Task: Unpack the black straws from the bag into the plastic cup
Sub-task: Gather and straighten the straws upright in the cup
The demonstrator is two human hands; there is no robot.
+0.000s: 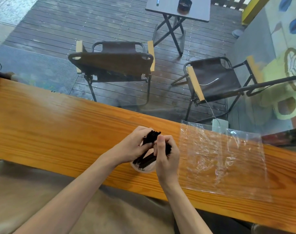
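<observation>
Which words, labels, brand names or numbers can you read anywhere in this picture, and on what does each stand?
None can be read.
The clear plastic bag on the wooden counter shows no print.
The painted wall shows only shapes, no letters.

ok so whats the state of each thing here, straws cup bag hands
straws: bunched, lower ends in the cup, tops gripped by both hands
cup: upright on the counter, holding the straws
bag: flat on the counter right of the cup, looks empty
left hand: curled round the straws
right hand: curled round the straws
counter: bears the cup and bag
</observation>
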